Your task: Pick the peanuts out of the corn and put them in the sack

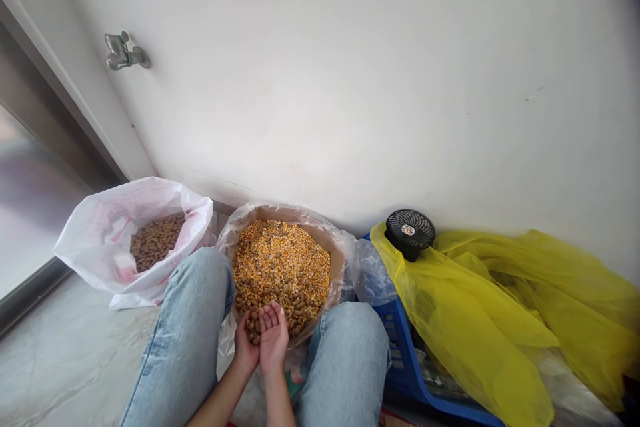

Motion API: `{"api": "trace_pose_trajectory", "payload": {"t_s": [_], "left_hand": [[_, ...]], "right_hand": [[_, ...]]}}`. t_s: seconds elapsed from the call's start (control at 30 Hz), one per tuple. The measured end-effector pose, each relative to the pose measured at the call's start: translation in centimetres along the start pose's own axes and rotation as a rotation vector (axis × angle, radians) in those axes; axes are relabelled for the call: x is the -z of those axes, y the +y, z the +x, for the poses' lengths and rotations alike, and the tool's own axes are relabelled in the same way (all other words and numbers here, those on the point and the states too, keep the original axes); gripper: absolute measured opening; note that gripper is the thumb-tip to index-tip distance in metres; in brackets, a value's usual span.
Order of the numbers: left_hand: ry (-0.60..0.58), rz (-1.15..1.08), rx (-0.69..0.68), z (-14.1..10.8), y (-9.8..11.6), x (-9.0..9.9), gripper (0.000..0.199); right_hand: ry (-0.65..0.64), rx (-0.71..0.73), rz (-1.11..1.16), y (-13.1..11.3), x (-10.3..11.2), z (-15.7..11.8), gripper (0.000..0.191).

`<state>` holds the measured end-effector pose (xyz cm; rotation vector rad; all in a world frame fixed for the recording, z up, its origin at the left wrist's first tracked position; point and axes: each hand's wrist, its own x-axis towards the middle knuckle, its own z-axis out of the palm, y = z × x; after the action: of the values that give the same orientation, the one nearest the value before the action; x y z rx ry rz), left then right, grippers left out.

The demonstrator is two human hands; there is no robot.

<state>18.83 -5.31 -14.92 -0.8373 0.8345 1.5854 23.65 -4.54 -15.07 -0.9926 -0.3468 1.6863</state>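
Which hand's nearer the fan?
Right. The right hand is closer, with the fan up and to its right; the left hand lies farther away, on the right hand's far side.

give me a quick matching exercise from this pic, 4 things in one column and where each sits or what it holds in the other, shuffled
Things:
1. small black fan
2. white plastic bag
3. plastic-lined cardboard box
4. metal tap

Places and contents:
A. fixed to the white wall
B. holds brown seeds
C. rests on a yellow plastic sheet
D. holds yellow corn kernels mixed with brown seeds

Right pairs: 1-C, 2-B, 3-D, 4-A
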Motion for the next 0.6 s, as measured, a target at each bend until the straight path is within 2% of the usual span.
{"api": "trace_pose_trajectory", "payload": {"t_s": [0.2,0.4,0.5,0.6], "left_hand": [[-0.04,-0.081,0.081,0.5,-0.2,0.2,0.016],[-0.074,-0.164,0.114,0.7,-0.1,0.4,0.018],[-0.075,-0.214,0.128,0.7,0.1,0.5,0.018],[-0.054,-0.217,0.114,0.7,0.2,0.5,0.018]], "right_hand": [[0.037,-0.044,0.191,-1.4,-0.3,-0.1,0.024],[0.042,-0.056,0.254,-2.1,-0.5,0.1,0.022],[0.045,-0.038,0.161,-2.2,0.3,0.9,0.022],[0.065,0.054,-0.178,-2.7,1.6,2.4,0.029]]}}
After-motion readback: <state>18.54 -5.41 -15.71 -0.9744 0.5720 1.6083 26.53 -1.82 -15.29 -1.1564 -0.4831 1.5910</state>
